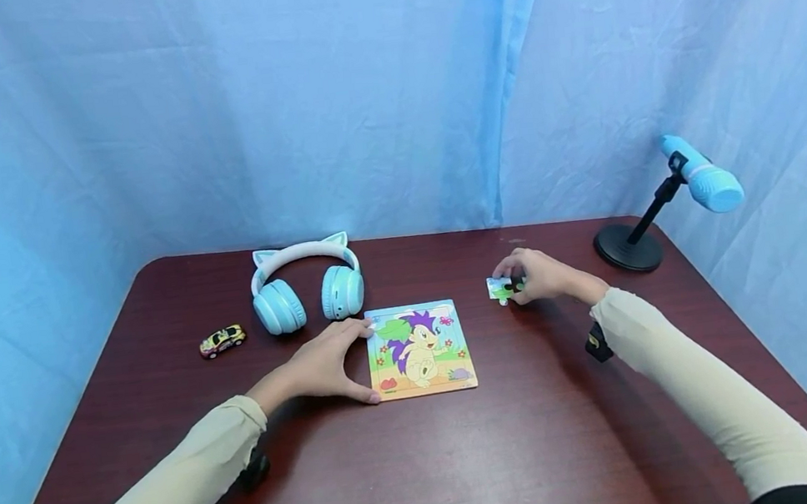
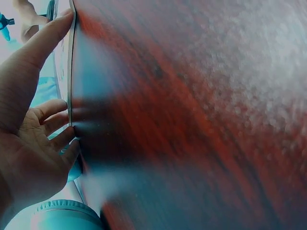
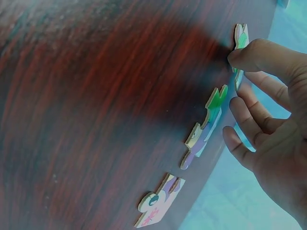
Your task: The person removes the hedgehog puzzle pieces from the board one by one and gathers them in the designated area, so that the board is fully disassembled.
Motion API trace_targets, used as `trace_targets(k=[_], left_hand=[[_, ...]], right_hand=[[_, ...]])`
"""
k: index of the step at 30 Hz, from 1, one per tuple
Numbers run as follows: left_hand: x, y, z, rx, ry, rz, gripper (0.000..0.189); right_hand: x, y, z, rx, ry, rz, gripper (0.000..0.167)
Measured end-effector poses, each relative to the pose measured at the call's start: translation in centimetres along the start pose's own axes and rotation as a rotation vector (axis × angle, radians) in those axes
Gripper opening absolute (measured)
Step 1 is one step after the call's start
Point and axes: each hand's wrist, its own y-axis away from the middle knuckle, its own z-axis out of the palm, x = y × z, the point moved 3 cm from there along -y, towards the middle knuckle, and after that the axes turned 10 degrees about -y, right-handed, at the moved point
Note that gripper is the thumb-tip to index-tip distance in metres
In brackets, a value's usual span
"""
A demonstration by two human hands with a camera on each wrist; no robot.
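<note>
My left hand [image 1: 326, 362] lies along the left side of a square jigsaw puzzle [image 1: 419, 349] with a purple-spined hedgehog picture. Its thumb touches the near left corner and its fingertips the far left one; in the left wrist view, the thumb meets the thin board edge [image 2: 71, 72]. To the right, my right hand [image 1: 538, 276] is at a blue and green puzzle piece [image 1: 500, 289]. The right wrist view shows thumb and fingers pinching a green-marked piece [image 3: 242, 40]. Beside it lie a green and purple piece [image 3: 206, 127] and a pale piece with an eye [image 3: 160, 201].
Blue cat-ear headphones [image 1: 277, 305] stand behind the left hand. A small toy car [image 1: 222, 340] is farther left on the dark wooden table [image 1: 431, 475]. At the back right, a blue microphone [image 1: 708, 181] sits on a black stand [image 1: 628, 247]. Blue curtains [image 1: 355, 106] hang around the table.
</note>
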Motion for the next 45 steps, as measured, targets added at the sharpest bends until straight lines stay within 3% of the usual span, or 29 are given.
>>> trace_targets(k=[13,19,29,37,45], left_hand=[[0.2,-0.1,-0.2,-0.018,0.037,-0.008,0.097],[0.2,0.1,-0.2,-0.006,0.021,-0.003,0.096],[0.1,0.0,-0.3,-0.013,0.03,-0.01,0.098],[0.1,-0.3,-0.3,-0.023,0.03,-0.018,0.098],[0.2,-0.2,-0.5,-0.025,0.047,-0.014,0.098]], right_hand=[[-1.4,0.5,-0.1,0.007,-0.018,-0.011,0.042],[-4.6,0.7,0.9,-0.017,-0.043,-0.096,0.044],[-9.9,1.3,4.7,-0.093,-0.01,-0.27,0.041],[-10.9,1.3,6.7,-0.144,0.045,-0.297,0.04],[-11.4,1.1,6.9,-0.195,0.019,-0.266,0.039]])
